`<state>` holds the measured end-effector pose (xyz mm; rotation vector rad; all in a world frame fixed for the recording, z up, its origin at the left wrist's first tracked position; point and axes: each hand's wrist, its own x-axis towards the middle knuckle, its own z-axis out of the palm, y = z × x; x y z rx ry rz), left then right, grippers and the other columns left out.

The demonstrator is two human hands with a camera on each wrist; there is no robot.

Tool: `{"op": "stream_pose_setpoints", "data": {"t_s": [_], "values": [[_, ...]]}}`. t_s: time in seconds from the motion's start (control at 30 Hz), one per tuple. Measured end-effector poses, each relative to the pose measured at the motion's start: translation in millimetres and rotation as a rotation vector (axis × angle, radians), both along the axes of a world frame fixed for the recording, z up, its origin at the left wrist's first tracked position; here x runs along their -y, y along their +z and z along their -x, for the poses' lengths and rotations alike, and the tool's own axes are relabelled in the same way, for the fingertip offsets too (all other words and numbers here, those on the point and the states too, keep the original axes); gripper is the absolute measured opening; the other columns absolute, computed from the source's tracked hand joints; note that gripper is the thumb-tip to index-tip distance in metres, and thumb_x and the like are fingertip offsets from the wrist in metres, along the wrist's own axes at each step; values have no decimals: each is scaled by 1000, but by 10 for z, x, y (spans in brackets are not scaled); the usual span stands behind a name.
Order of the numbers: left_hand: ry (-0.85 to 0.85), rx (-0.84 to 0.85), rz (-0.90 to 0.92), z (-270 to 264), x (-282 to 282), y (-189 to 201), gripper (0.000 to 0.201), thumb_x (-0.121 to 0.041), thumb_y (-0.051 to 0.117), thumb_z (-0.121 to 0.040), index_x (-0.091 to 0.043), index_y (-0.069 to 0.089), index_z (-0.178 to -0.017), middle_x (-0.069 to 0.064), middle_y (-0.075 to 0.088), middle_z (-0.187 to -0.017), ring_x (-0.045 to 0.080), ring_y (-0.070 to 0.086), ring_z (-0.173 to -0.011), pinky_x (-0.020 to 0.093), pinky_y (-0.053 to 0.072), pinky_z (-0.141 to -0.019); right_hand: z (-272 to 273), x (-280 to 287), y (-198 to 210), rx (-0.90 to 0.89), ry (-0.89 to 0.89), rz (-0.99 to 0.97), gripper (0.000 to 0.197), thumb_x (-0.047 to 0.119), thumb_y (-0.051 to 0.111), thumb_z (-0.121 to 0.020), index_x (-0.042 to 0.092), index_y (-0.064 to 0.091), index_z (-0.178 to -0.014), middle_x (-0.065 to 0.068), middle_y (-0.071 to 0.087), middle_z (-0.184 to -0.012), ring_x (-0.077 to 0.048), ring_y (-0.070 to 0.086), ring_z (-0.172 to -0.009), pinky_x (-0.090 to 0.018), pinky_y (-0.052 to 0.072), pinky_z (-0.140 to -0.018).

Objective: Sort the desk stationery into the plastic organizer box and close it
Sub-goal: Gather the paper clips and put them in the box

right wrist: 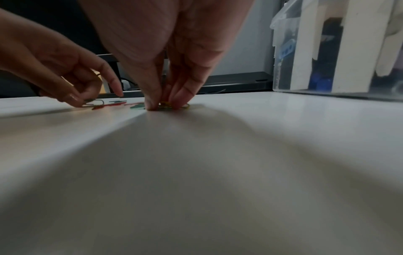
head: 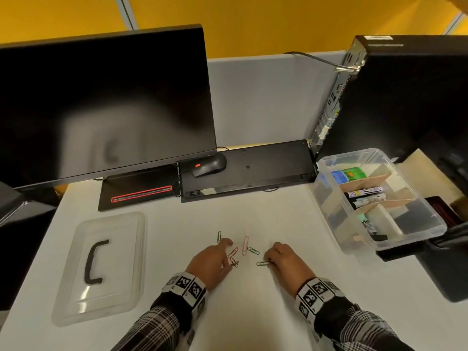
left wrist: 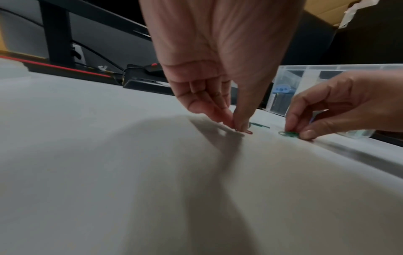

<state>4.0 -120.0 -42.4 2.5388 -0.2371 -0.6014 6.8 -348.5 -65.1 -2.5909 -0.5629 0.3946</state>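
Observation:
Several coloured paper clips lie scattered on the white desk (head: pixel 253 300), among them a long pink one (head: pixel 245 245) and a green one (head: pixel 253 250). My left hand (head: pixel 231 264) pinches a dark red paper clip (head: pixel 234 262) against the desk between thumb and a finger, with the index finger stretched out; the pinch shows in the left wrist view (left wrist: pixel 238 128). My right hand (head: pixel 269 262) pinches a green paper clip (head: pixel 262 263) flat on the desk (left wrist: pixel 287 133), fingertips down (right wrist: pixel 162 106). The clear organizer box (head: pixel 336 224) stands open at the right.
The box's clear lid (head: pixel 121 249) with a black handle lies flat at the left. Markers (head: pixel 364 195) and other stationery sit between the box's dividers. A monitor (head: pixel 106 102), keyboard (head: pixel 266 160) and mouse (head: pixel 210 164) line the back; a black computer case (head: pixel 405 97) stands behind the box.

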Motion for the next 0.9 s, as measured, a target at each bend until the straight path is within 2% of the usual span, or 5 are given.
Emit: {"op": "stream_pose_setpoints", "data": {"t_s": [0.27, 0.4, 0.57, 0.77, 0.9], "values": [[-21, 4, -55, -116, 141, 7, 23, -29, 61, -87, -24, 52, -108, -11, 54, -84, 9, 48, -77, 25, 44, -75, -76, -14, -9, -118, -110, -27, 20, 7, 47, -90, 12, 58, -107, 1, 49, -103, -16, 45, -100, -22, 39, -87], [-57, 81, -111, -132, 200, 0, 17, -30, 58, -89, -19, 56, -103, -8, 46, -97, 8, 43, -83, 25, 43, -76, -86, -24, 3, -134, -118, 17, 19, 12, 46, -92, 15, 58, -107, -1, 53, -110, -18, 48, -104, -26, 40, -88], [-93, 143, -202, -110, 254, 21, 16, -28, 51, -92, -16, 55, -103, -1, 50, -109, 16, 47, -102, 31, 48, -80, -48, -26, 9, -141, -146, -2, 21, 10, 45, -91, 18, 58, -106, 9, 42, -98, -16, 48, -102, -26, 35, -86], [-31, 149, -249, -66, 332, 4, 19, -21, 47, -93, -14, 52, -110, 3, 57, -111, 19, 50, -105, 29, 45, -84, -42, 54, -28, -208, -279, -234, 13, 5, 55, -87, 16, 62, -89, 2, 53, -91, -11, 53, -76, -12, 43, -69], [22, 104, -232, -36, 356, -37, 19, -15, 49, -90, -13, 54, -108, 4, 57, -109, 19, 53, -100, 27, 46, -85, -152, 198, 49, -532, -611, -735, 17, -3, 58, -86, 11, 68, -87, -6, 63, -74, -14, 56, -63, -16, 50, -60]]}}
